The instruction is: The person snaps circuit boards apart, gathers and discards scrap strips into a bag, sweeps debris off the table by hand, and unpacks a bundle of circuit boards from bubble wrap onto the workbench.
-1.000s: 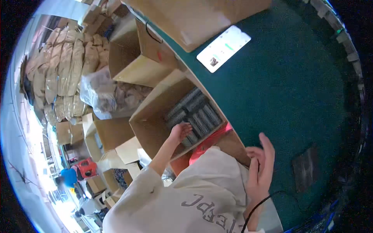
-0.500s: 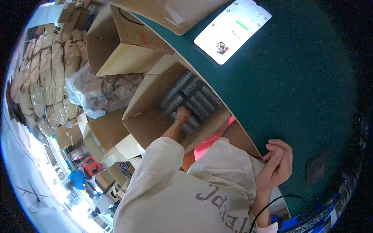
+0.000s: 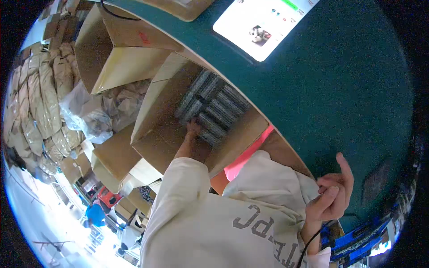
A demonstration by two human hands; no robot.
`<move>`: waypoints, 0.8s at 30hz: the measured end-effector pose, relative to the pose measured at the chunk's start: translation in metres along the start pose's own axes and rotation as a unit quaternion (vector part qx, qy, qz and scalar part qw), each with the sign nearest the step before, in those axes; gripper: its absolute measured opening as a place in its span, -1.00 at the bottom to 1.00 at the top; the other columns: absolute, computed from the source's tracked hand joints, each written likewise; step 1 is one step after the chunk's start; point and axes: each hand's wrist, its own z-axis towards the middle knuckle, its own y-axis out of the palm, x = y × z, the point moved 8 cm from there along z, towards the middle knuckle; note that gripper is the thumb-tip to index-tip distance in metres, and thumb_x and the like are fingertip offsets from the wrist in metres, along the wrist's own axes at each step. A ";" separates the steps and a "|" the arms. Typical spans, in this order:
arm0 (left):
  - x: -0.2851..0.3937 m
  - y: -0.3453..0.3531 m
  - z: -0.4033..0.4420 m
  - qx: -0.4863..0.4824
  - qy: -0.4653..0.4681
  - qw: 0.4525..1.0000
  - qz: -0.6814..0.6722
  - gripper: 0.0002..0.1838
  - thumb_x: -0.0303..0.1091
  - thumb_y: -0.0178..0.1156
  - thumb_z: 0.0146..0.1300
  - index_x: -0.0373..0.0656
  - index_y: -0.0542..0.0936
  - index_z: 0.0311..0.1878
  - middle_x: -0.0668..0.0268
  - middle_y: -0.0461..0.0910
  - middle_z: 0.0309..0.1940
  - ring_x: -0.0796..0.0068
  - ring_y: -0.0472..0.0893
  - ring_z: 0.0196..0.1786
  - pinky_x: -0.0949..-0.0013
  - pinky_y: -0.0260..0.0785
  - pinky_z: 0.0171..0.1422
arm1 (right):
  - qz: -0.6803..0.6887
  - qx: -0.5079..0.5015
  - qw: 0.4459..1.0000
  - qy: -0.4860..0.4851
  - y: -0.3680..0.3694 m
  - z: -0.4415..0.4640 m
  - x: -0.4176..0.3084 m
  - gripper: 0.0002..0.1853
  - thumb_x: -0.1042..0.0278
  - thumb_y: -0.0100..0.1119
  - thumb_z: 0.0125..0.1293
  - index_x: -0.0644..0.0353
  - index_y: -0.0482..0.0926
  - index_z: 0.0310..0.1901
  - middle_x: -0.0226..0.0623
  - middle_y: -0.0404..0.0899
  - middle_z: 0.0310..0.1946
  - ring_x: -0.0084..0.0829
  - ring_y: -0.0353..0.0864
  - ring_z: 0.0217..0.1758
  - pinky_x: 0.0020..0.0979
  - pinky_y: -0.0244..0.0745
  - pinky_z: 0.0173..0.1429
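My left hand [image 3: 193,128] reaches down into an open cardboard box [image 3: 156,134] beside the table. It touches the near-left end of grey, speckled, bar-shaped bundles [image 3: 216,114] stacked in rows there. Its fingertips are dim and partly hidden against the bundles, so I cannot see whether they grip one. My right hand [image 3: 331,196] is raised at the table's edge, with the index finger stretched out and the other fingers loosely bent. Nothing shows in it. A black cable [image 3: 313,239] runs across that wrist.
On the green table [image 3: 321,102] lie a lit phone [image 3: 263,29] and a piece of cardboard [image 3: 185,6]. Another open box [image 3: 138,38], clear plastic wrapping [image 3: 89,114] and stacked brown packages [image 3: 40,94] are at the left. A blue object [image 3: 357,241] is at lower right.
My left hand has shifted left along the bundles toward the box's inner side. My right index finger has stretched out, and that hand sits a little farther right. The view has shifted too.
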 end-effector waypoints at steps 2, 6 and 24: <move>-0.001 -0.001 0.001 0.005 0.003 1.000 0.003 -0.66 -0.19 0.11 0.38 -0.29 0.70 -0.11 0.05 0.74 -0.27 0.08 0.72 -0.24 0.13 0.57 -0.13 | -0.013 -0.002 1.000 -0.001 -0.001 -0.001 0.000 -0.63 0.41 -0.15 0.49 0.25 0.46 -0.52 0.14 0.63 0.18 -0.54 0.36 -0.48 -0.51 0.30 -0.35; -0.004 -0.006 0.001 0.016 0.008 1.000 0.005 -0.65 -0.18 0.12 0.36 -0.28 0.71 -0.13 0.04 0.74 -0.28 0.05 0.72 -0.25 0.11 0.57 -0.15 | 0.003 -0.010 1.000 0.014 -0.004 -0.003 0.002 -0.70 0.43 -0.09 0.46 0.27 0.50 -0.45 0.11 0.62 0.19 -0.50 0.44 -0.41 -0.49 0.38 -0.31; -0.024 -0.032 -0.029 0.021 0.047 0.997 0.052 -0.64 -0.14 0.17 0.30 -0.28 0.73 -0.20 -0.04 0.74 -0.31 -0.08 0.72 -0.29 0.01 0.55 -0.21 | 0.080 0.022 0.997 -0.001 -0.001 0.000 0.003 -0.78 0.49 -0.01 0.43 0.35 0.63 -0.29 -0.04 0.66 0.10 -0.56 0.37 -0.44 -0.54 0.32 -0.33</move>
